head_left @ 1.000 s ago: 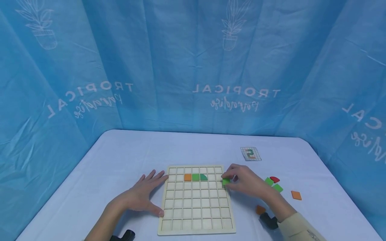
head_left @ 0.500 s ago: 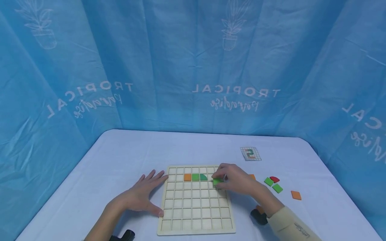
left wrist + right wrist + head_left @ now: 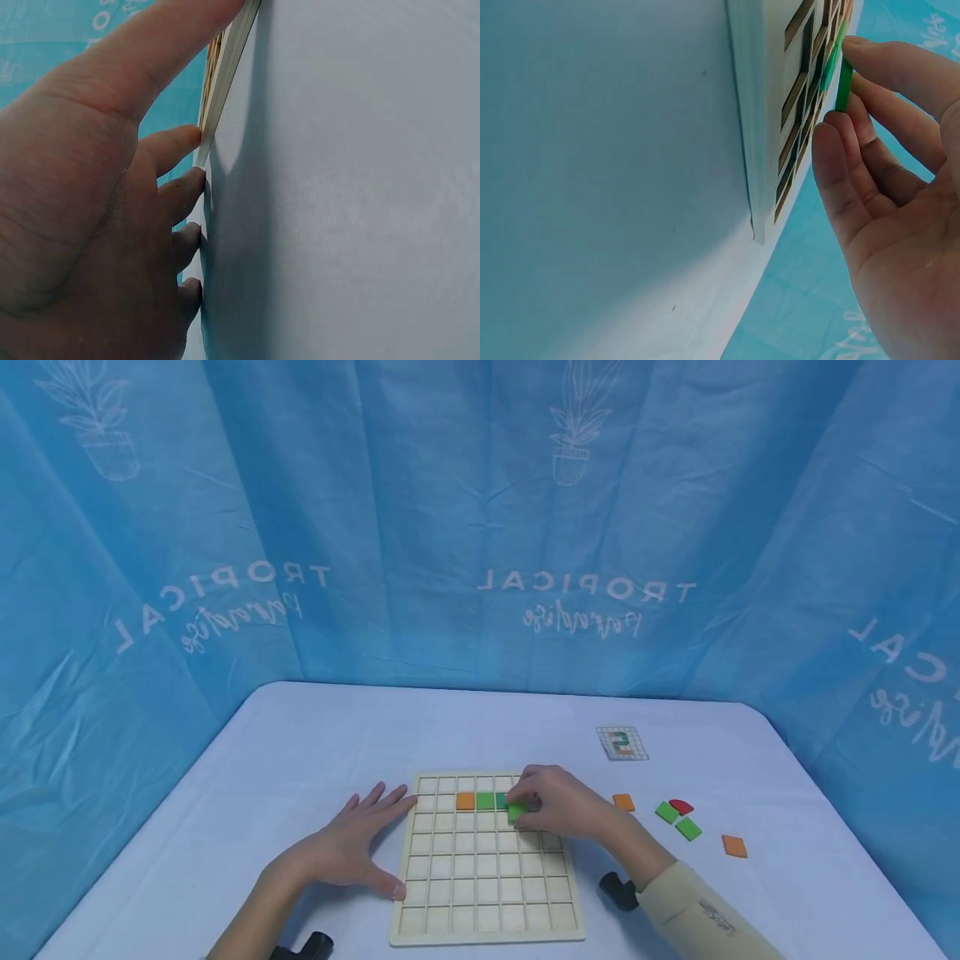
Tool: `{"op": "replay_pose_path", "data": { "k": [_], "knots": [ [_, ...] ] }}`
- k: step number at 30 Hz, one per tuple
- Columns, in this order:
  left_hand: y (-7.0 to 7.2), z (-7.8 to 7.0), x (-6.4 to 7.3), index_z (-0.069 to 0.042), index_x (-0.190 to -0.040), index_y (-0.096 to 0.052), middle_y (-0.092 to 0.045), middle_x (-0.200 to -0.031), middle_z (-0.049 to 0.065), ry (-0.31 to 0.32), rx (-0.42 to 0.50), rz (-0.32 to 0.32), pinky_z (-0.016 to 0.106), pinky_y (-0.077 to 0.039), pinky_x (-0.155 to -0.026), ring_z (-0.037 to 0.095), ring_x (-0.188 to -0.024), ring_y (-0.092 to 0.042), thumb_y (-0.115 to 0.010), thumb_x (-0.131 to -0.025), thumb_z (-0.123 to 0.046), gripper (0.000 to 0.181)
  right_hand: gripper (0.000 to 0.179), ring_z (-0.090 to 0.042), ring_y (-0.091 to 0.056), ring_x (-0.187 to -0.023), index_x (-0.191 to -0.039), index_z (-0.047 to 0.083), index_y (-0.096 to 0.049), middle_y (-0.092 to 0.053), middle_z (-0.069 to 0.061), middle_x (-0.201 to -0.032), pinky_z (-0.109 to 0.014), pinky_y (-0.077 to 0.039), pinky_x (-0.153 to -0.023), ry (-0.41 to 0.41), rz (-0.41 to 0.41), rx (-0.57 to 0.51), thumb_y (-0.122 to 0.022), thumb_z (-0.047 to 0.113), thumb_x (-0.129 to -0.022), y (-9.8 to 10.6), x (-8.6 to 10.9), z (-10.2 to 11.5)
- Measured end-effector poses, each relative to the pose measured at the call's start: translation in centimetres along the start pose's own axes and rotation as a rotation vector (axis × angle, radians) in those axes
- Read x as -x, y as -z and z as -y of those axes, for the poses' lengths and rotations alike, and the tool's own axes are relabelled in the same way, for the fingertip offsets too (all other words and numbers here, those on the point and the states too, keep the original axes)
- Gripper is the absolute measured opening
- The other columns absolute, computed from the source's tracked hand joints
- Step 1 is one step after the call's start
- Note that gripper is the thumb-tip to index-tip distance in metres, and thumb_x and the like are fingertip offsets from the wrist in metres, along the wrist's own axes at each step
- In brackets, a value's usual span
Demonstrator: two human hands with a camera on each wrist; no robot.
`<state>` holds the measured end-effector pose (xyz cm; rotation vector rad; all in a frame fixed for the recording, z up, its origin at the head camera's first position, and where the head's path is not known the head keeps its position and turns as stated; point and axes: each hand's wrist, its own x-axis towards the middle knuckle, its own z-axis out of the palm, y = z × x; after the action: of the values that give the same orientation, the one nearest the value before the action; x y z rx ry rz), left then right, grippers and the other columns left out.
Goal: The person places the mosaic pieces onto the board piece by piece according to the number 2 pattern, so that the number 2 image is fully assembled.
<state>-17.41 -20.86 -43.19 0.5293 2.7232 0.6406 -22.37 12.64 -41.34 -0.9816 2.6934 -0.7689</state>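
A pale wooden grid board (image 3: 487,889) lies on the table. In its second row sit an orange square tile (image 3: 466,801), a green square tile (image 3: 485,801) and a dark green quarter-round tile (image 3: 502,801), partly hidden by fingers. My right hand (image 3: 558,802) pinches a light green square tile (image 3: 517,812) between thumb and fingers, close over the board just below the quarter-round; the right wrist view shows this green tile (image 3: 844,86) edge-on. My left hand (image 3: 348,843) lies spread at the board's left edge, thumb and index fingertip at the rim, also along the board's side (image 3: 225,82).
Right of the board lie an orange tile (image 3: 623,802), two green tiles (image 3: 688,829), a red quarter-round tile (image 3: 681,807) and another orange tile (image 3: 735,846). A card with a coloured grid pattern (image 3: 622,743) lies farther back. A blue curtain (image 3: 480,610) hangs behind the table.
My right hand has moved left over the board with the green tile, from the right edge to near the quarter-round. My left hand has stayed in place.
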Motion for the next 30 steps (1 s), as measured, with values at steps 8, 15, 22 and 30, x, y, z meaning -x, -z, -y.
{"op": "replay_pose_path", "data": {
  "k": [8, 15, 22, 30],
  "knots": [
    [0.0, 0.0, 0.0, -0.027, -0.152, -0.031, -0.018, -0.159, -0.002, 0.0, -0.003, 0.007, 0.056, 0.001, -0.114, 0.029, -0.146, -0.001, -0.077, -0.049, -0.075, 0.122, 0.024, -0.005, -0.055, -0.077, -0.104, 0.016, -0.076, -0.06, 0.013, -0.089, -0.021, -0.05, -0.068, 0.031, 0.019, -0.008, -0.079, 0.019, -0.08, -0.8, -0.8, 0.5],
    [-0.1, 0.1, -0.1, -0.028, -0.152, -0.031, -0.018, -0.158, -0.004, 0.014, -0.004, 0.007, 0.056, 0.001, -0.114, 0.028, -0.146, -0.001, -0.077, -0.048, -0.076, 0.123, 0.022, -0.006, -0.054, -0.076, -0.102, 0.019, -0.077, -0.059, 0.013, -0.087, -0.021, -0.049, -0.066, 0.037, 0.033, 0.001, -0.08, 0.02, -0.08, -1.2, -1.0, 0.6],
    [-0.1, 0.3, 0.0, -0.029, -0.152, -0.031, -0.018, -0.159, -0.005, 0.005, -0.007, -0.001, 0.055, 0.001, -0.114, 0.027, -0.146, 0.0, -0.076, -0.048, -0.077, 0.123, 0.021, -0.006, -0.053, -0.076, -0.102, 0.019, -0.077, -0.058, 0.012, -0.088, -0.021, -0.049, -0.067, 0.027, 0.024, 0.013, -0.079, 0.022, -0.081, -1.4, -1.0, 0.8],
    [-0.2, 0.4, 0.0, -0.028, -0.152, -0.03, -0.018, -0.159, -0.004, -0.003, -0.009, -0.003, 0.055, 0.001, -0.114, 0.028, -0.146, -0.001, -0.076, -0.049, -0.076, 0.123, 0.023, -0.004, -0.056, -0.08, -0.105, 0.018, -0.076, -0.06, 0.012, -0.09, -0.022, -0.05, -0.071, 0.034, 0.005, 0.006, -0.078, 0.022, -0.082, -1.3, -0.5, 0.6]
  ]
}}
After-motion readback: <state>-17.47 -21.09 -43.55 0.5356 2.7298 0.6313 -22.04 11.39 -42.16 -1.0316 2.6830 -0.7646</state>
